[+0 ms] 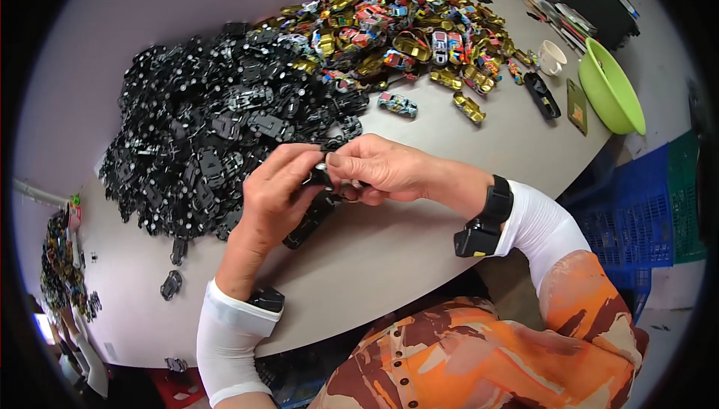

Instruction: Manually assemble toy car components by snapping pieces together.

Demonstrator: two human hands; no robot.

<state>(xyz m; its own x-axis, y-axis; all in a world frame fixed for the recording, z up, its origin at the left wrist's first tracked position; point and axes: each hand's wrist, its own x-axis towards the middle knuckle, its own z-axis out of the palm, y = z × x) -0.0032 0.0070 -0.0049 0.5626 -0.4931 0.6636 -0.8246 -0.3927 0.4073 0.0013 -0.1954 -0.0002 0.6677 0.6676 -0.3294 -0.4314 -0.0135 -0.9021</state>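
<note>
My left hand [275, 183] is closed in a pinch on a small black toy car chassis [318, 177], much of it hidden by the fingers. Right up against it, my right hand [386, 171] also has thumb and fingers pressed together at the same piece. Whether it grips a separate part there is hidden. Under the hands, a long black object [308, 222] lies on the table, partly covered. A large heap of black toy car chassis [187, 132] rises just beyond and left of my left hand.
Gold and multicoloured toy car bodies [397, 27] are piled at the back, with a few loose ones [397, 105] nearer. At right stand a white cup [551, 58], a phone [577, 107], a black case [542, 96] and a green basin [610, 87]. Blue crates [622, 207] sit beyond the table [359, 267].
</note>
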